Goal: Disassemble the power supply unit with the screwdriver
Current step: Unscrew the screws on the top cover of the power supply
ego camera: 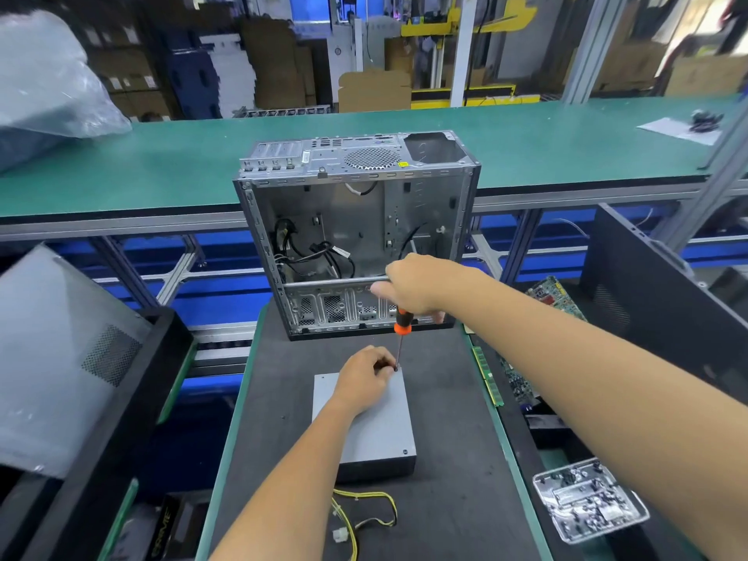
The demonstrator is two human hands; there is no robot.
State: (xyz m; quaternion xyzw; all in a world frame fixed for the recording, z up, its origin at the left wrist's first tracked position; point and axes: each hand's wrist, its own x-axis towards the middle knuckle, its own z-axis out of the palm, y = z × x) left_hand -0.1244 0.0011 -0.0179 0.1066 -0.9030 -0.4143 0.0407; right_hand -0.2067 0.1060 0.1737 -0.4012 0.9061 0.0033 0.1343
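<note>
The grey power supply unit (378,427) lies flat on the dark mat (445,398) in front of me, its yellow and black cables (364,516) trailing toward me. My right hand (417,283) grips the orange and black handle of the screwdriver (400,336), held upright with its tip at the unit's far right corner. My left hand (364,378) rests on the unit's top and pinches at the screwdriver's tip with curled fingers; what lies under them is hidden.
An emptied computer case (356,232) stands open just behind the unit. A clear tray of screws (587,504) sits at the right, with circuit boards (554,297) and memory sticks (487,376) beyond it. Case panels lean at the left (81,358) and right (655,293).
</note>
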